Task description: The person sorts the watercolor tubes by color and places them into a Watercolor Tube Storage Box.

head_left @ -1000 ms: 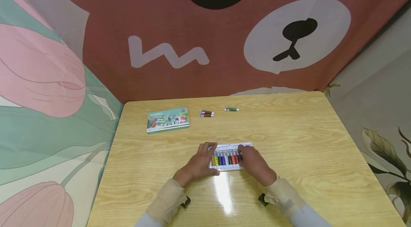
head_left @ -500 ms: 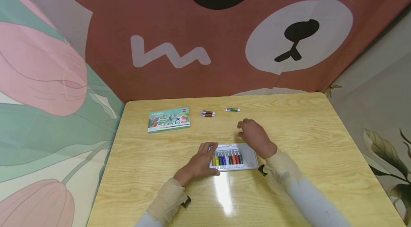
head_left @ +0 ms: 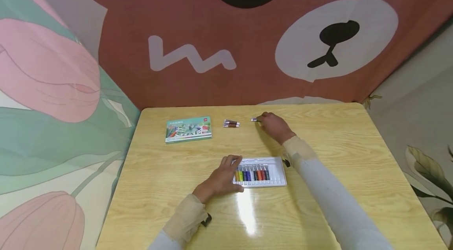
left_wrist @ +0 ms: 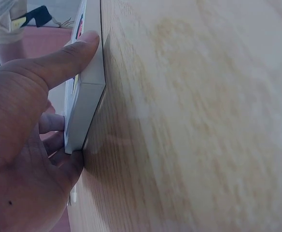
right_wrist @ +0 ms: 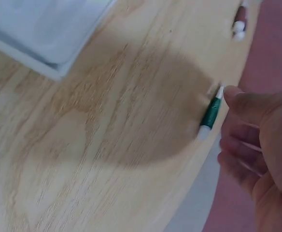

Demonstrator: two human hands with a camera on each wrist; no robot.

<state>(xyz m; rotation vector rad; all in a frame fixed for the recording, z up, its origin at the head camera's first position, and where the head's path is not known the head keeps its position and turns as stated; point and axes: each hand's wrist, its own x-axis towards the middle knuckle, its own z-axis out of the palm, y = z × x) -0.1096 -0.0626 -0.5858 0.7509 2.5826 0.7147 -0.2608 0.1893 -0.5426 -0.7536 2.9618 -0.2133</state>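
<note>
A white plastic tray [head_left: 278,172] holds a row of small paint tubes [head_left: 251,174] in several colours, with bare slots at its right end. My left hand [head_left: 220,179] grips the left end, thumb on the near side [left_wrist: 85,113] and fingers at the far side. Toward the back of the table, my right hand [head_left: 277,127] reaches over a green paint tube [right_wrist: 210,115]. The thumb tip is right at the tube's thin end while the other fingers bend loosely past it. From the head view, only the tube's silvery end sticks out left of the fingers.
Two brown paint tubes [head_left: 231,123] lie side by side to the left of the green one. A flat teal paint box [head_left: 188,129] lies farther left. Printed cloth [head_left: 198,89] hangs right behind the table's back edge.
My right hand has left the tray's right end and moved away to the green tube at the back. This uncovered the bare slots. My left hand has stayed on the tray.
</note>
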